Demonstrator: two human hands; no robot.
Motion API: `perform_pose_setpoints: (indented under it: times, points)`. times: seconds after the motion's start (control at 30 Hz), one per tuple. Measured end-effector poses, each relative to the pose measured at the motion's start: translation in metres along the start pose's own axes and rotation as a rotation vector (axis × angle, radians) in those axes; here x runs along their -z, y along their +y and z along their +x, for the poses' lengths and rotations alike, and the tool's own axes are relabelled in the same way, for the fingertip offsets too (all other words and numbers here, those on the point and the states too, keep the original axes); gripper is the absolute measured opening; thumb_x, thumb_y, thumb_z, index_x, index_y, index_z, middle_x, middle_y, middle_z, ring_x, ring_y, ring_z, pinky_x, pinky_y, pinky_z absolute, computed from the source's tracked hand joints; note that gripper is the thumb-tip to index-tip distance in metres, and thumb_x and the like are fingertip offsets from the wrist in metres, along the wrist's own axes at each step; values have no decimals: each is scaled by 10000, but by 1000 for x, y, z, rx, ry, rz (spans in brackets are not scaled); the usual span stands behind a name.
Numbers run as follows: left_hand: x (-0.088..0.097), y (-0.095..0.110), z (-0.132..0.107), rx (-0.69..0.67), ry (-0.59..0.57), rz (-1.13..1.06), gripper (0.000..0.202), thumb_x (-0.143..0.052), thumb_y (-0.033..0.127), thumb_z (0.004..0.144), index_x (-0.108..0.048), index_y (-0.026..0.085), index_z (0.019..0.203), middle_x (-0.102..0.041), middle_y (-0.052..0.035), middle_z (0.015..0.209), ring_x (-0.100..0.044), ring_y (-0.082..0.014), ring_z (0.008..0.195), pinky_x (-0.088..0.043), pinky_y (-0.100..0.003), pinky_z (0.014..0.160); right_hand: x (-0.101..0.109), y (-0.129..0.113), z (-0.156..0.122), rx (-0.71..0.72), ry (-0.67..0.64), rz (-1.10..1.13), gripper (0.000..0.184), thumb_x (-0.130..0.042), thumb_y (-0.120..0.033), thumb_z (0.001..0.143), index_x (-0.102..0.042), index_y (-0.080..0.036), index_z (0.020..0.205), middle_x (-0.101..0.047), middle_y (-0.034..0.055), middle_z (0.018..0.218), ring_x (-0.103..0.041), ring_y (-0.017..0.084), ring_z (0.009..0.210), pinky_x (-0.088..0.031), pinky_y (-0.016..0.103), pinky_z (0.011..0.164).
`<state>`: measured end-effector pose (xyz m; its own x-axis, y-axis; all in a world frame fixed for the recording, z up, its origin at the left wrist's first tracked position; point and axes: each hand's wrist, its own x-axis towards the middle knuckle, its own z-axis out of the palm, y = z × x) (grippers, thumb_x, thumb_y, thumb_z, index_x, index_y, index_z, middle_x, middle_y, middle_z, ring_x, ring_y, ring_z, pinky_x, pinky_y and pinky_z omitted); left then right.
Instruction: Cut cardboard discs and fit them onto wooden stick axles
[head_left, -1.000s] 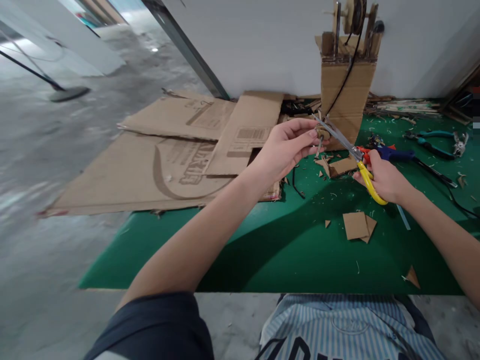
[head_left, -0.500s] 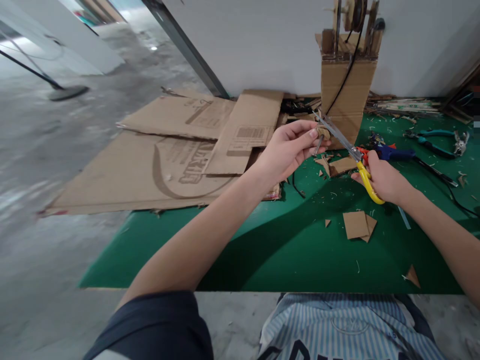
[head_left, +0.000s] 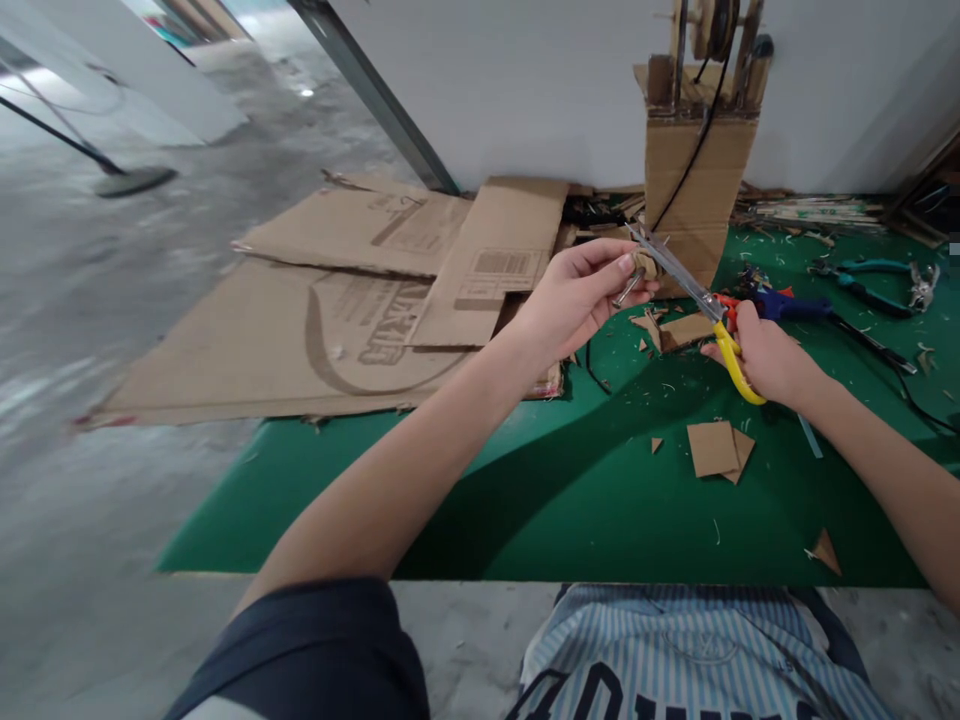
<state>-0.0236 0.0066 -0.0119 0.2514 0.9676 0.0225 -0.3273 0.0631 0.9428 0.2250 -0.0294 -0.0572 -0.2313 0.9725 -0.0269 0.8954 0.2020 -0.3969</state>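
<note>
Across left part of green surface (head_left: 480, 510), flattened cardboard sheets (head_left: 442, 270) are lying overlapped. Left hand (head_left: 585, 292) is pinching small tan piece (head_left: 645, 264) in its grip, thin metal rod (head_left: 627, 291) jutting toward lower left. Blades of yellow-handled scissors (head_left: 703, 299) are slanting just beside piece; cannot tell if touching. Cardboard tower (head_left: 694, 170) is standing behind; two cardboard squares (head_left: 710, 449) are lying nearer front edge. Right hand (head_left: 774, 355) is gripping scissor handles. Teal pliers (head_left: 870, 290) are resting farther right.

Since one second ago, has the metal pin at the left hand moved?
Yes: the metal pin has tilted, its lower end swinging left, away from the cardboard tower.
</note>
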Motion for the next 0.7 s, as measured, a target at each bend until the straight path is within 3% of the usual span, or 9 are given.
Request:
perform_pose_setpoints:
  times: [0.23,0.47,0.7]
  points:
    - [2,-3,2,-31,-37,25,80,-773,125,888,-705,165,902,-734,32,763,-774,-98,747,-653,-209,791,4,-8,-4,3,21,-24,598,-440,-804,867,-378,-235,1041,-668,111,868,-605,272,650,-362,350,560]
    - [7,-4,2,-89,-28,96,116,-821,166,854,-711,153,891,-702,27,762,-768,-104,741,-650,-221,784,3,-5,-2,-10,18,-72,562,-467,-758,902,-385,-223,1055,-701,168,883,-670,334,727,-372,362,567]
    - [6,-2,3,-70,4,99,104,-739,66,880,-708,154,928,-717,24,799,-744,-84,734,-643,-227,784,6,-3,1,-11,-17,-3,526,-508,-710,919,-403,-215,1062,-713,176,867,-704,354,778,-420,373,590]
